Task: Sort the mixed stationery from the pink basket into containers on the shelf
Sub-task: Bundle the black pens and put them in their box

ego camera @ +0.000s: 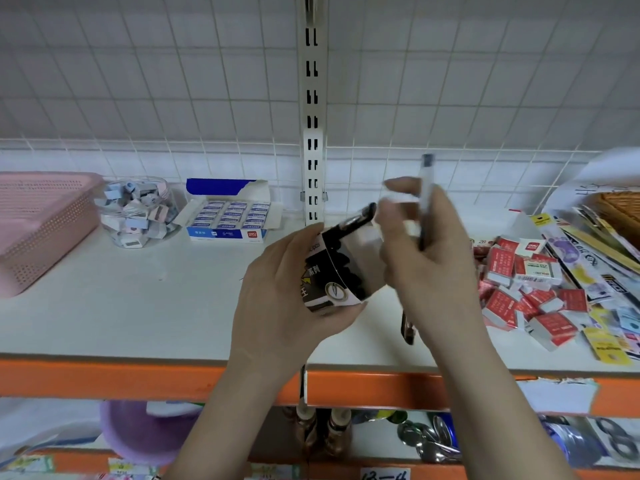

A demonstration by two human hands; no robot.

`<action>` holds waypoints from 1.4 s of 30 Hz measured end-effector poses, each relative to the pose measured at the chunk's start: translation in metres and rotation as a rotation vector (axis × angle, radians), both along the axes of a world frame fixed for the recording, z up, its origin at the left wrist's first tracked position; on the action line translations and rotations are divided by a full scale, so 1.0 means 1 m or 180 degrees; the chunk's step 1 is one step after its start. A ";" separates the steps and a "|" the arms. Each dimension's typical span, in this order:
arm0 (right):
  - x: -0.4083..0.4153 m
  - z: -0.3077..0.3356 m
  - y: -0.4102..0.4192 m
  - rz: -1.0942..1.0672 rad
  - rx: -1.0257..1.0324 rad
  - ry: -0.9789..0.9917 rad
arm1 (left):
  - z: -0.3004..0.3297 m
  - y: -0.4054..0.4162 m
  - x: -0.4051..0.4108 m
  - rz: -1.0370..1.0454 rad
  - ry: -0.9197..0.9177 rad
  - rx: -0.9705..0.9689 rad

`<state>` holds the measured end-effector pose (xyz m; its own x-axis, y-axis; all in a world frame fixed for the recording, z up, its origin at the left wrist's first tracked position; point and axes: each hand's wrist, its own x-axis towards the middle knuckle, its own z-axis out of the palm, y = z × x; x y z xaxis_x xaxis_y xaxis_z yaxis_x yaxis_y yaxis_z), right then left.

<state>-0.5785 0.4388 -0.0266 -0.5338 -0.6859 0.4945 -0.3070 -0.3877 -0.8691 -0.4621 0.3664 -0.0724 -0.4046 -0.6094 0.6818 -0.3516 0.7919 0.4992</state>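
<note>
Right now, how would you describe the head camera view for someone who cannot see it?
Over a white shelf, a left hand holds an open black pen box while the right hand holds a pen above it. A pink basket sits far left.

The right hand [420,251] is motion-blurred, so its grip on the pen [425,199] is unclear. The left hand [287,289] covers the pen box's [341,268] near-left side. The pink basket [41,223] is cut off at the left edge, its contents hidden. The print on the red packets [512,289] is too small to read.
</note>
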 end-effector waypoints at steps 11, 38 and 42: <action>0.001 -0.010 -0.009 -0.0454 0.0278 0.0957 | 0.005 0.001 -0.005 -0.0123 0.0123 -0.0070; -0.001 0.015 0.027 0.0605 0.1981 0.2120 | -0.014 -0.016 0.017 -0.0032 0.0204 -0.0564; 0.003 0.015 0.028 0.0530 0.1841 0.1589 | -0.017 -0.018 0.018 -0.0003 0.0055 -0.0704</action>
